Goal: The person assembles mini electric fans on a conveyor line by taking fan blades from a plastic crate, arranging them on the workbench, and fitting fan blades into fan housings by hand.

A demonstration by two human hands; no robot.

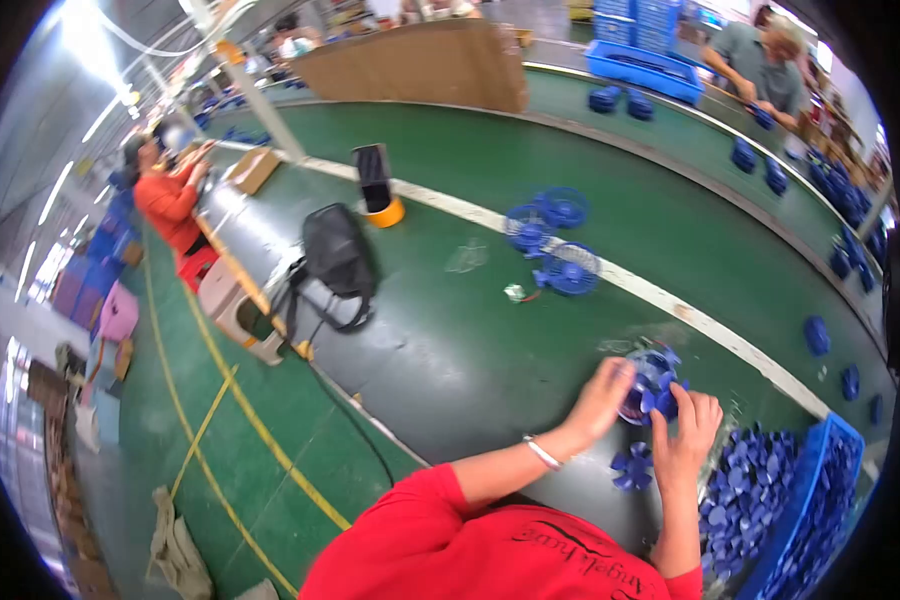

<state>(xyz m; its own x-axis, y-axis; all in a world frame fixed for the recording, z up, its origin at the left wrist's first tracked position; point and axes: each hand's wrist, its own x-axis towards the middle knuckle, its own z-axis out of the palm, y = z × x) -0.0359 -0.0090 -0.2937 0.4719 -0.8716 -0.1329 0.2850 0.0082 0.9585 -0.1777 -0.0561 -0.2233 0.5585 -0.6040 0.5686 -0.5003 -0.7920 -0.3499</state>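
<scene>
In the head view, a small blue fan [632, 405] with a round cage sits on the workbench between my hands. My left hand [602, 396] grips its left side, fingers curled at the rim. On the other side, my right hand [692, 428] pinches a blue fan blade [658, 382] at the front of the fan. How far the blade sits on the fan is hidden by my fingers. Just below lies a loose blue fan blade [632, 466]. Crumpled clear plastic shows behind the fan.
Right of me, a blue crate [832, 440] and a pile of blue blades [745, 490] crowd the bench. Ahead lie several blue fan cages [570, 268] and a small circuit board [514, 292]. A black bag [338, 255] is further left. Co-workers sit across the conveyor [410, 140] and at far left.
</scene>
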